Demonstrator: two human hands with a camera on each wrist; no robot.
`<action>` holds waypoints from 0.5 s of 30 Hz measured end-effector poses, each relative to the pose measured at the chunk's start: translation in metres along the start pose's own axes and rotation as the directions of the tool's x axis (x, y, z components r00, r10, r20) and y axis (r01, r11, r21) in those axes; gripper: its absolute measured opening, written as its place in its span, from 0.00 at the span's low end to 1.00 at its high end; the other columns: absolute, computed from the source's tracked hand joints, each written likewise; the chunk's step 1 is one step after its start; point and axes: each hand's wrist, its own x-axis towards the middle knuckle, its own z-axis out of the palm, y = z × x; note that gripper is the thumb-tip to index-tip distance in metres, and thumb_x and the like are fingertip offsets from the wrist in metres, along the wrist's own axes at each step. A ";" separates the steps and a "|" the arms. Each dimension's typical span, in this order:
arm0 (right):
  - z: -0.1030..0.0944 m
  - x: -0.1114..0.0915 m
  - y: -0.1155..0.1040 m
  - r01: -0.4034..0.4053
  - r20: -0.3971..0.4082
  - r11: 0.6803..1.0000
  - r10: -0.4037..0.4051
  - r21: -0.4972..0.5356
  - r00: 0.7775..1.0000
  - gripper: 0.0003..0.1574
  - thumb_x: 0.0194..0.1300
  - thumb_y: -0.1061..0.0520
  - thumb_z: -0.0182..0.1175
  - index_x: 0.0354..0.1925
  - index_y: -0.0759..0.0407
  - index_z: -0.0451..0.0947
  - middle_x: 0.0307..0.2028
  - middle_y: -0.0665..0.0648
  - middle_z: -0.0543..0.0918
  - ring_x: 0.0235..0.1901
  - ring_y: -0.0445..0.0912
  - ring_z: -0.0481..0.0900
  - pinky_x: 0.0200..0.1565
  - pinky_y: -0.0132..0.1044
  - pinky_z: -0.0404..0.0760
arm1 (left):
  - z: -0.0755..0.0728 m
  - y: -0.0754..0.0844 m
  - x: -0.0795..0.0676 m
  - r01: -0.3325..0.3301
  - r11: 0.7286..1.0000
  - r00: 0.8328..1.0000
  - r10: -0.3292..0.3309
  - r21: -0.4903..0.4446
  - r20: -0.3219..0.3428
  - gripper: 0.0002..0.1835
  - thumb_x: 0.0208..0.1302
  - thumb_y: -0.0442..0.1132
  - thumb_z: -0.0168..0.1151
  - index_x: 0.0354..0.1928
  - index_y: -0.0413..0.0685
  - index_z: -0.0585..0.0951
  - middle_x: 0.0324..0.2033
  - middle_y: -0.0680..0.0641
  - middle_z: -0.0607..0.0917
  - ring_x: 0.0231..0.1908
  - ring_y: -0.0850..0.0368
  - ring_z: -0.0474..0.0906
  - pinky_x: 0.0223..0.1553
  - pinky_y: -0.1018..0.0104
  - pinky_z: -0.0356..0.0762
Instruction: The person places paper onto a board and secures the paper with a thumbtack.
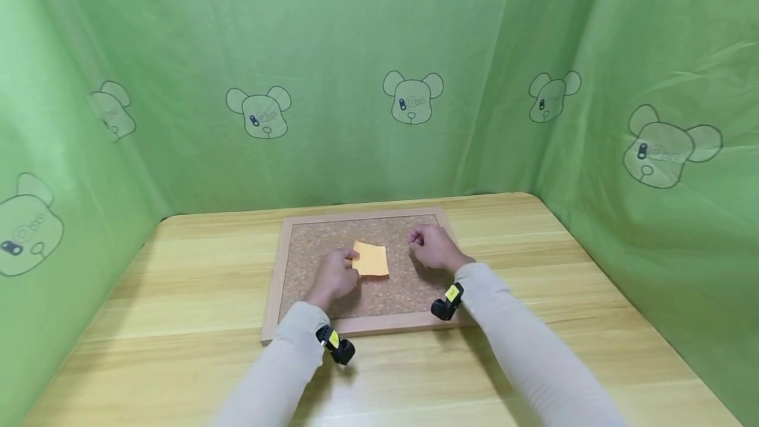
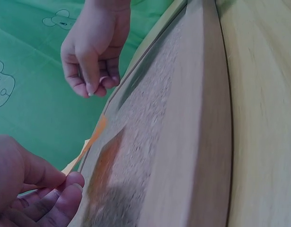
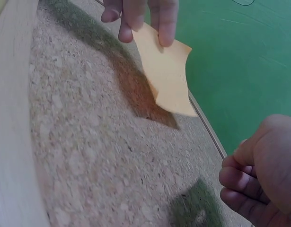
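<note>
My left hand pinches the left edge of an orange sticky note between thumb and fingers. The note bends a little and hangs above the cork board, casting an orange-tinted shadow on it. Over the right part of the board is my right hand, apart from the note. Its fingers are curled with the thumb against the index finger, and nothing shows between them. In the left wrist view the same right hand points down over the cork.
The board's wooden frame lies flat on a light wood table. Green curtains with printed bear heads stand behind the table and on both sides. A black wrist camera sits on each sleeve.
</note>
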 end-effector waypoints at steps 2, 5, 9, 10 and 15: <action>0.001 0.000 0.000 0.004 -0.001 1.000 -0.004 0.004 1.000 0.04 0.59 0.68 0.57 0.34 0.66 0.78 0.24 0.54 0.78 0.22 0.43 0.74 0.29 0.35 0.77 | 0.002 0.001 0.000 -0.003 1.000 1.000 0.003 0.001 0.006 0.21 0.54 0.23 0.57 0.52 0.35 0.80 0.49 0.38 0.82 0.42 0.51 0.81 0.31 0.67 0.80; 0.002 0.001 -0.001 0.007 0.004 1.000 -0.007 0.016 1.000 0.05 0.59 0.69 0.56 0.35 0.67 0.78 0.24 0.54 0.78 0.21 0.43 0.74 0.28 0.35 0.78 | 0.005 0.003 0.000 -0.013 1.000 1.000 0.013 0.009 0.006 0.20 0.53 0.23 0.57 0.51 0.35 0.80 0.47 0.38 0.83 0.42 0.50 0.81 0.33 0.65 0.80; 0.005 0.002 -0.001 0.010 0.013 1.000 -0.010 0.016 1.000 0.05 0.59 0.69 0.56 0.35 0.67 0.78 0.23 0.54 0.77 0.21 0.43 0.74 0.27 0.34 0.77 | 0.006 0.003 0.000 -0.037 0.999 0.999 0.037 0.037 -0.003 0.20 0.53 0.24 0.57 0.50 0.35 0.80 0.45 0.37 0.83 0.43 0.49 0.82 0.35 0.64 0.80; 0.006 0.002 -0.002 0.010 0.012 1.000 -0.010 0.013 1.000 0.05 0.58 0.69 0.56 0.35 0.67 0.78 0.23 0.54 0.78 0.22 0.43 0.74 0.27 0.34 0.77 | 0.006 0.003 0.000 -0.042 0.998 0.999 0.042 0.039 -0.005 0.20 0.52 0.24 0.58 0.50 0.35 0.80 0.46 0.37 0.83 0.44 0.49 0.82 0.36 0.63 0.81; 0.008 0.003 -0.006 0.002 0.008 1.000 -0.002 -0.017 1.000 0.04 0.58 0.68 0.57 0.34 0.65 0.78 0.24 0.53 0.78 0.25 0.44 0.74 0.30 0.35 0.77 | 0.008 0.001 0.000 -0.034 0.998 0.999 0.034 0.054 -0.003 0.18 0.54 0.24 0.59 0.49 0.35 0.80 0.48 0.38 0.82 0.47 0.46 0.81 0.42 0.59 0.80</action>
